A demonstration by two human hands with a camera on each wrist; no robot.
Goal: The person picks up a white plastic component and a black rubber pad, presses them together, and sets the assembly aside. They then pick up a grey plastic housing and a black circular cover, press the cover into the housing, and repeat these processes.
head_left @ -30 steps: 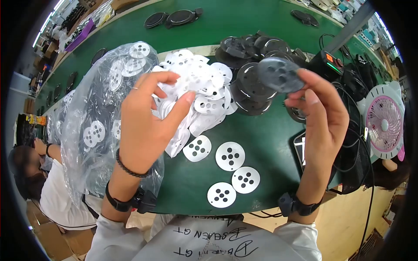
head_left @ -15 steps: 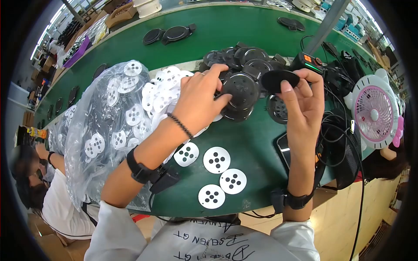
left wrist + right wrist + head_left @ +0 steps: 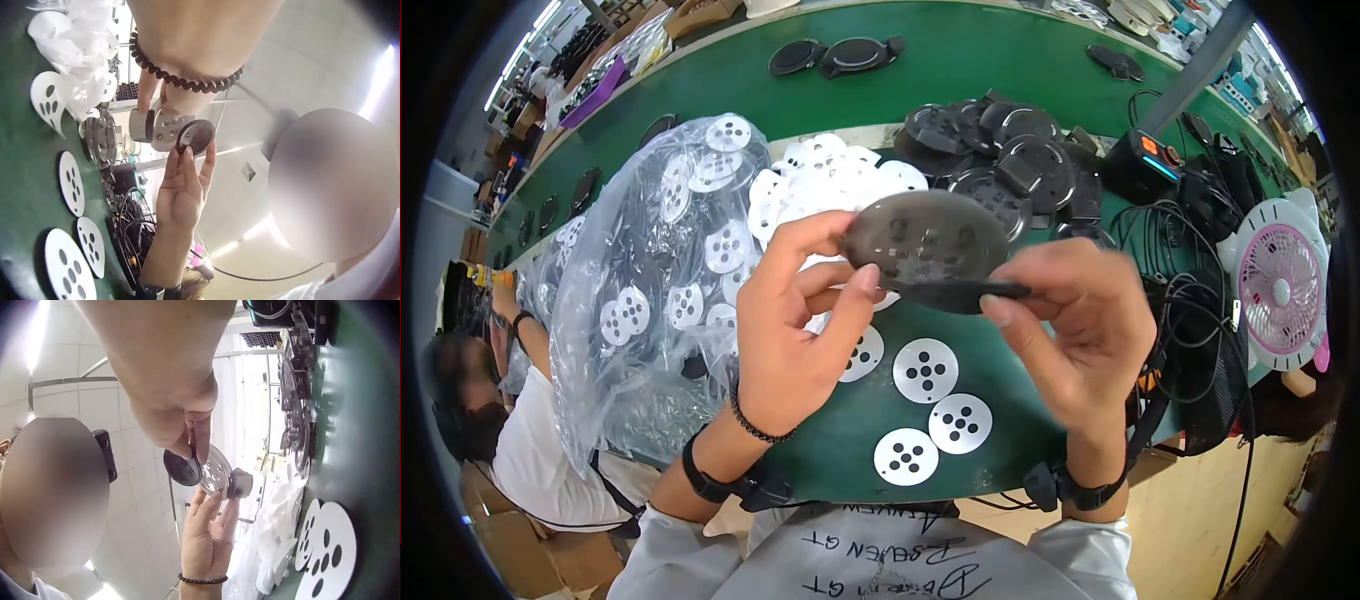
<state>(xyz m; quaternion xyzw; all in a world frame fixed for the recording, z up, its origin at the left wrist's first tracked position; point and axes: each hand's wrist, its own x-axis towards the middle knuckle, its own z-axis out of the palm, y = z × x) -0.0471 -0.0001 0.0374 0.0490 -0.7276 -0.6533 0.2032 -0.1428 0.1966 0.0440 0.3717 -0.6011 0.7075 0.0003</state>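
In the head view my left hand [image 3: 795, 335] grips the edge of a dark, glossy round housing [image 3: 925, 235] with a pattern of holes, raised above the table. A block-like tab [image 3: 240, 483] juts from the housing's side in the right wrist view. My right hand [image 3: 1090, 330] pinches a thin black disc [image 3: 965, 296] between thumb and fingers, seen nearly edge-on. From the left wrist, the disc [image 3: 199, 134] shows a shiny dark face. It overlaps the housing's near edge, with its flat side close to it. White discs with several holes [image 3: 925, 371] lie below on the green table.
A heap of white discs [image 3: 825, 165] sits beyond my left hand, beside a clear plastic bag [image 3: 615, 385] of more. Dark housings [image 3: 1040, 170] are piled at the back. Cables [image 3: 1145, 260], a black device [image 3: 1140, 165] and a fan [image 3: 1280, 285] stand at right.
My left hand reached to the pile of dark housings, picked one up and brought it nearer. My right hand has moved the black disc down and left, up to the housing.
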